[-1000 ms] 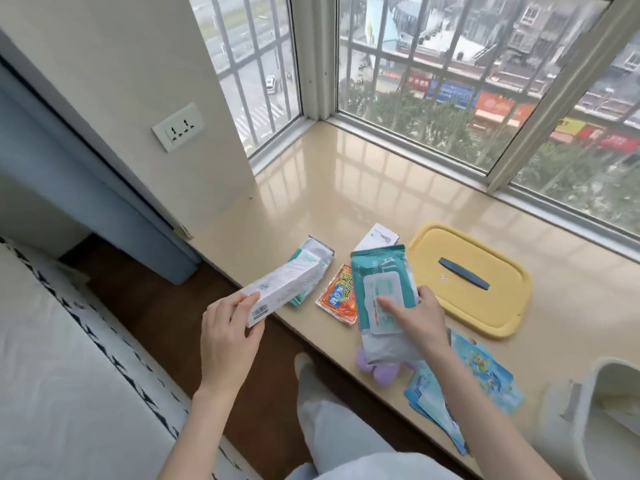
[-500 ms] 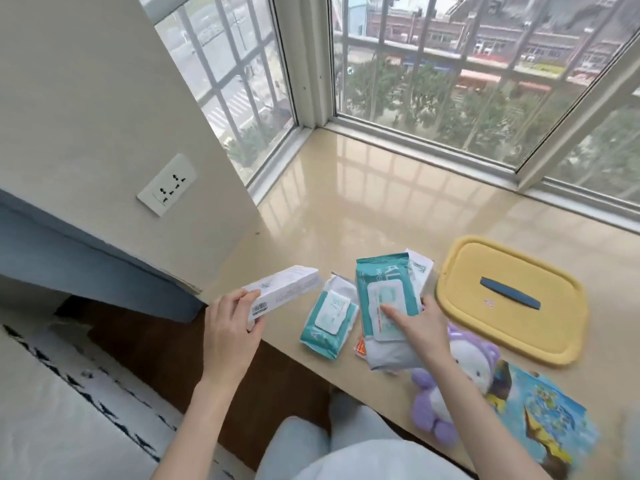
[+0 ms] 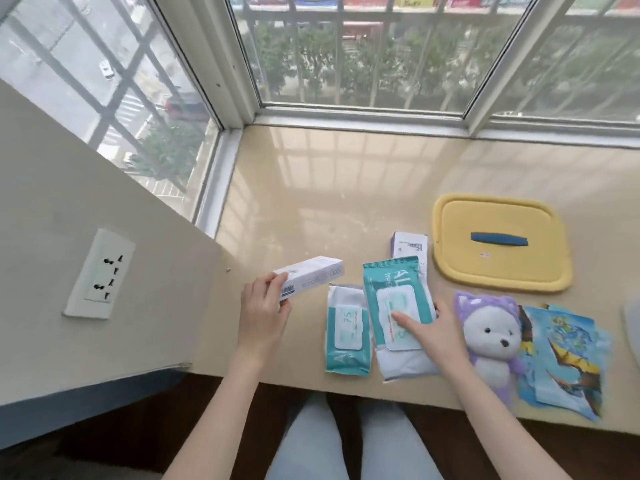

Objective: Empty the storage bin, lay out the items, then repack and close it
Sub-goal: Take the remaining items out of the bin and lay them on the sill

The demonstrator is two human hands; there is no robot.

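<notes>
Worktop: glossy beige stone worktop beneath the bay window, filling the middle of the frame.
Left hand: left hand, lower centre-left, with fingers and thumb curled round the barcode end of a white oblong cardboard box. The box is held by that end, and its far end points up and right in the frame.
Right hand: right hand, lower centre, grips a large teal-and-white soft pack of wet wipes. The thumb lies across the pack's white flap label and the fingers wrap its right edge.
Second pack: smaller teal-and-white wipes pack, lying flat just left of the large pack.
Carton: small white carton with a purple edge, just above the large pack, its lower end hidden by that pack.
Lid: yellow rounded-rectangular plastic lid with a dark blue bar handle, lying flat at centre right, just right of the carton.
Toy: purple-and-white plush animal, face up below the lid, against the right wrist.
Sachets: blue illustrated flat packets, overlapping one another at lower right, beside the toy.
Storage bin: pale grey curved rim at the far right edge, probably the bin, almost wholly out of frame.
Wall: white wall socket on the cream wall, left of the frame.
</notes>
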